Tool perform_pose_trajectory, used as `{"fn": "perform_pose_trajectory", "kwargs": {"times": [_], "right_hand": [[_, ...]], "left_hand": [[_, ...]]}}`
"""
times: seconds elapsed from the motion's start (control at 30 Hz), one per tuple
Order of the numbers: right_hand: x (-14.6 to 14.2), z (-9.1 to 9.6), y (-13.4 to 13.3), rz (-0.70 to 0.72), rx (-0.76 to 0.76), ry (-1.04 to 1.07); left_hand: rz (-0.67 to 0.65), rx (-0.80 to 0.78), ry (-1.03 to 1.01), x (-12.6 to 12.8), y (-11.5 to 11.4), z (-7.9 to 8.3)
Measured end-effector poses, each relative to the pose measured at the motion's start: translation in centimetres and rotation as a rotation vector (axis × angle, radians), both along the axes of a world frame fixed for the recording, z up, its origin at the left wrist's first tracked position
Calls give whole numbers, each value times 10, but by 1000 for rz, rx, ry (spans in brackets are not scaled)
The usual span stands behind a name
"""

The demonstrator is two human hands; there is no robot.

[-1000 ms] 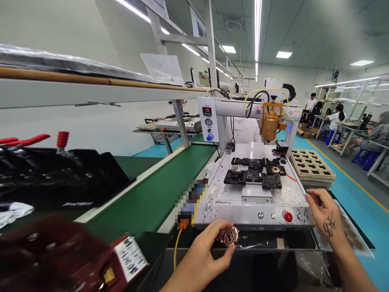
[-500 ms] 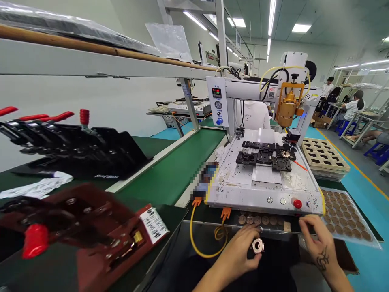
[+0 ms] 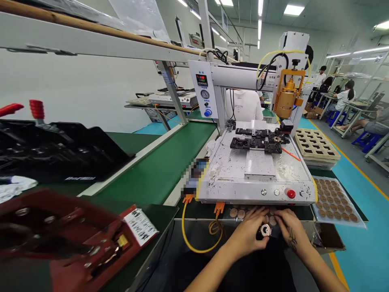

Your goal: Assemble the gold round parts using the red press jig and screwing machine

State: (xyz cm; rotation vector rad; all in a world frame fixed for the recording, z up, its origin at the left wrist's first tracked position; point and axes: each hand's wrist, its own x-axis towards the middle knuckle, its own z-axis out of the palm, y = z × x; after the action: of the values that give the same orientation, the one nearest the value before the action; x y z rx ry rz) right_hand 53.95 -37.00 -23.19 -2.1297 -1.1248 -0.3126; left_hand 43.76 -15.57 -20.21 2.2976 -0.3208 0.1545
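Two bare hands lie close together at the front edge of the dark green table [image 3: 203,213], just below a white gantry machine [image 3: 231,191]. The left hand [image 3: 251,232] grips a rose-gold ring-shaped part [image 3: 265,230], which looks like a watch case, between its thumb and fingers. Its round face is turned toward the wearer, with a dark opening showing inside the rim; being round, it has no clear long axis.

The right hand [image 3: 292,232] lies just to the right of the part, apart from it, with thumb and fingers bent together at a row of brown discs [image 3: 272,220]. Whether those fingers pinch a disc or merely touch one, I cannot tell. The key relation seems to be this short gap: the nearest discs lie just beyond the part, toward the machine, between the two hands, and the right fingertips are nearer to them than the left thumb.

Some of the row is hidden behind the left fingers. A clear sheet of similar discs [image 3: 336,202] lies farther right, well apart from both hands, and a yellow cable [image 3: 194,250] loops to the left.
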Motion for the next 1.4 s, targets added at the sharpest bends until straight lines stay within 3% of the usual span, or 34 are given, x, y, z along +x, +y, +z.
{"fn": "perform_pose_trajectory", "kwargs": {"times": [0.2, 0.43, 0.57, 0.83, 0.97, 1.1, 1.27, 1.4], "right_hand": [[-3, -11, -3, 10, -34, -133], [-4, -43, -3, 94, 132, -335], [-21, -50, -11, 129, 167, -360], [-65, -33, -29, 12, 167, -222], [-51, -22, -15, -52, 112, -107], [-32, -19, 0, -43, 75, -76], [-24, -14, 2, -109, 135, 14], [-28, 9, -6, -236, 233, 240]], "left_hand": [[-14, -19, 50, -8, -3, 6], [-42, -54, 183, -1, 3, 20], [-64, -80, 216, -1, 8, 24], [37, -81, 112, 10, 0, 13], [81, -45, 46, 18, -2, 20], [100, -50, -34, 2, 8, 25], [152, 14, -119, -20, 14, 13], [188, 65, -147, -17, 6, 9]]}}
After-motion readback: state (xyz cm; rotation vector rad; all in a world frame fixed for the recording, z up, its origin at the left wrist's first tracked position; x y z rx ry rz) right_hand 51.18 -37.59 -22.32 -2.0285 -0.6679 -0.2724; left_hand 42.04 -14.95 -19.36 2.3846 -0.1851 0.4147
